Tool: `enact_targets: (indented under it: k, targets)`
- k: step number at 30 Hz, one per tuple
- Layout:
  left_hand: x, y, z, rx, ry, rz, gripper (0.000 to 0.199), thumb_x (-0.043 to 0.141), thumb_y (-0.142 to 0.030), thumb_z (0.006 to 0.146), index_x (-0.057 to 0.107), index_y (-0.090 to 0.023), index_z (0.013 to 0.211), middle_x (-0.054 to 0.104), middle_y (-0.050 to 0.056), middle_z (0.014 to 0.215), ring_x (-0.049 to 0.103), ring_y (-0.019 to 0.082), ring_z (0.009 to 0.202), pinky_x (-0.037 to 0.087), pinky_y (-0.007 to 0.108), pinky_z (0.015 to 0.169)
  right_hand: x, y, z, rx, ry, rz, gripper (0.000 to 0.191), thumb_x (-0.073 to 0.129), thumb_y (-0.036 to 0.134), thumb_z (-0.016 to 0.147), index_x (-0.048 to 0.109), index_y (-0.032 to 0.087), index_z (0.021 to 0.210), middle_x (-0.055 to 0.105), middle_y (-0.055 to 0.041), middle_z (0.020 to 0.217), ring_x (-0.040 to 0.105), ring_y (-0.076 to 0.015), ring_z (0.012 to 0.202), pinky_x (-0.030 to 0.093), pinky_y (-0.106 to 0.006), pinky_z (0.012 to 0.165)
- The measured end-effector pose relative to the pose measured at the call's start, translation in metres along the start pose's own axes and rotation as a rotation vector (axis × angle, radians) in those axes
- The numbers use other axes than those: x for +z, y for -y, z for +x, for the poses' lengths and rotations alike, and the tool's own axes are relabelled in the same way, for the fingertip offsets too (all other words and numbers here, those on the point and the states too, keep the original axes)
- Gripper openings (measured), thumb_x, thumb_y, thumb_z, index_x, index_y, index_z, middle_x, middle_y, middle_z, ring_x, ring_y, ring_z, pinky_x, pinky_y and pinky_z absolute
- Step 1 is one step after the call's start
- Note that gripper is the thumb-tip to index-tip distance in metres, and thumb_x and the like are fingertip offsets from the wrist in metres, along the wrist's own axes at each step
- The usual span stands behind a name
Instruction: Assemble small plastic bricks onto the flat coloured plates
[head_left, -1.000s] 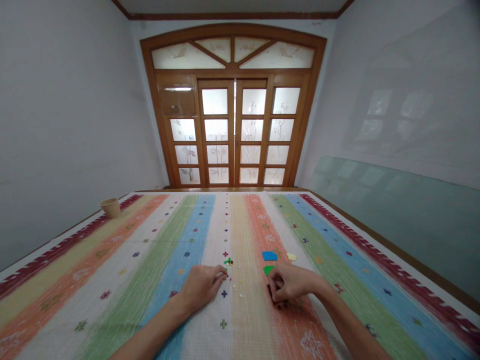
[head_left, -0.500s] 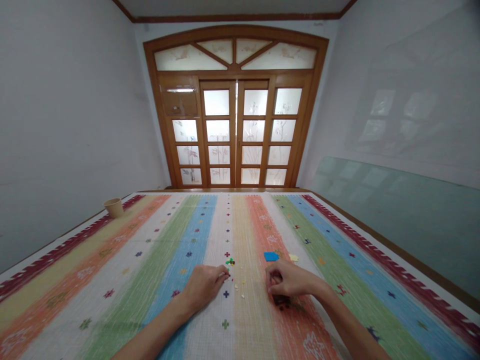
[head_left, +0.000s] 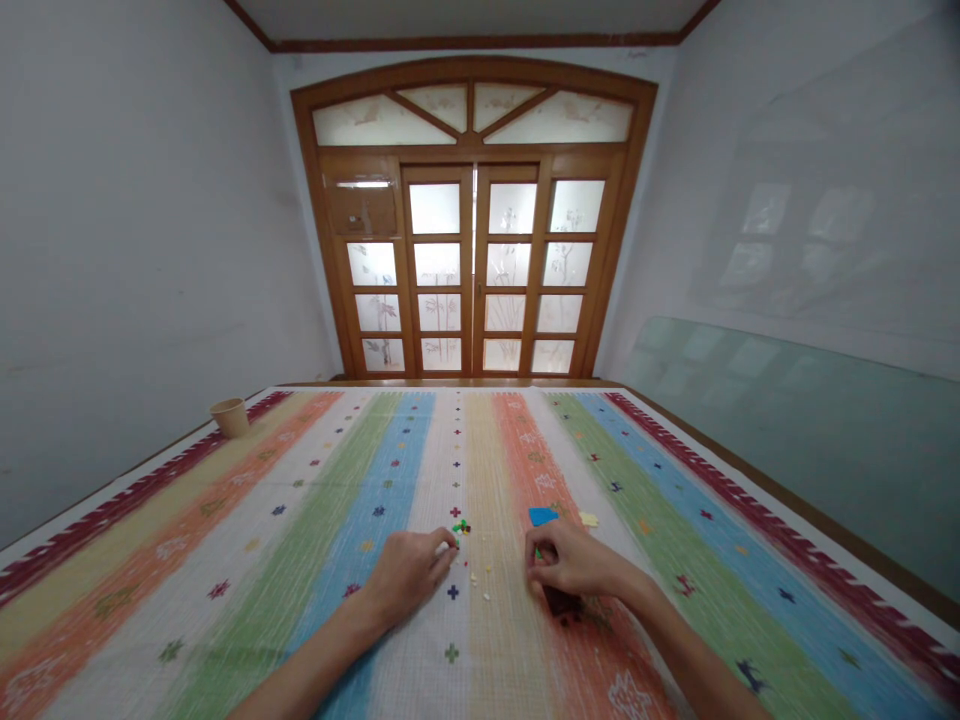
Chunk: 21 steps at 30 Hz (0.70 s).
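My left hand (head_left: 411,568) rests low over the cloth, its thumb and forefinger pinched on a small white piece (head_left: 442,548). Just beyond those fingertips lies a little heap of green, yellow and dark pieces (head_left: 462,527). Several tiny pale yellow and white pieces (head_left: 486,597) are scattered between the hands. My right hand (head_left: 574,562) is closed, with a speck of green (head_left: 538,552) showing at its fingers; what it grips is mostly hidden. Beneath that hand sits a dark brown block-like thing (head_left: 561,602), partly covered. A flat blue piece (head_left: 543,516) lies just past the right hand.
A pale yellow piece (head_left: 589,519) lies beside the blue one. At the far left edge of the striped tablecloth (head_left: 330,560) stands a tan paper cup (head_left: 230,417). Behind the table are wooden glazed doors (head_left: 474,270), and a greenish glass panel (head_left: 780,400) leans at the right wall.
A white piece now shows in my left fingertips, where it was not visible before. My right fingers have shifted slightly left, showing green between them and more of the brown thing below.
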<state>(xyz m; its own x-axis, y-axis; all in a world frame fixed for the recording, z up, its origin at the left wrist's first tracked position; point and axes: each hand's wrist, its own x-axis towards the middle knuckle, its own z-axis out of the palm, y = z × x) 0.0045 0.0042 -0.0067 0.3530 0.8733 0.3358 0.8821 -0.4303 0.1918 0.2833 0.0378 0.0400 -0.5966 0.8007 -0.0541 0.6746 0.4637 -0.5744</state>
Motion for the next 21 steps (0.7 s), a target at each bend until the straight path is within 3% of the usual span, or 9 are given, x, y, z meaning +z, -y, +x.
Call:
enact_targets:
  k: [6,14,21]
  targets:
    - [-0.001,0.001,-0.001,0.074,-0.109,0.003,0.014,0.057,-0.024,0.092,0.069,-0.021,0.097,0.067,-0.002,0.057,0.066,0.015,0.054,0.039,0.021,0.055,0.008,0.004,0.006,-0.031,-0.167,-0.028,0.008,0.067,0.015,0.075,0.073,0.016,0.08,0.048,0.0043,0.055,0.042,-0.0098,0.054,0.025,-0.023,0.053]
    - [-0.005,-0.003,-0.002,0.249,-0.278,-0.041,0.02,0.049,-0.029,0.098,0.067,-0.021,0.095,0.065,-0.003,0.055,0.062,0.013,0.047,0.038,0.02,0.051,0.025,0.021,0.004,-0.111,-0.294,-0.047,0.011,0.064,0.023,0.083,0.073,0.018,0.087,0.047,0.0051,0.052,0.043,-0.0109,0.051,0.026,-0.024,0.055]
    - [-0.007,-0.008,-0.003,0.362,-0.306,-0.041,0.027,0.042,-0.033,0.102,0.066,-0.021,0.094,0.064,-0.003,0.054,0.061,0.013,0.044,0.037,0.021,0.048,0.043,0.03,0.002,-0.208,-0.401,-0.112,0.015,0.06,0.028,0.089,0.074,0.022,0.093,0.059,0.0017,0.058,0.054,-0.0135,0.057,0.031,-0.024,0.06]
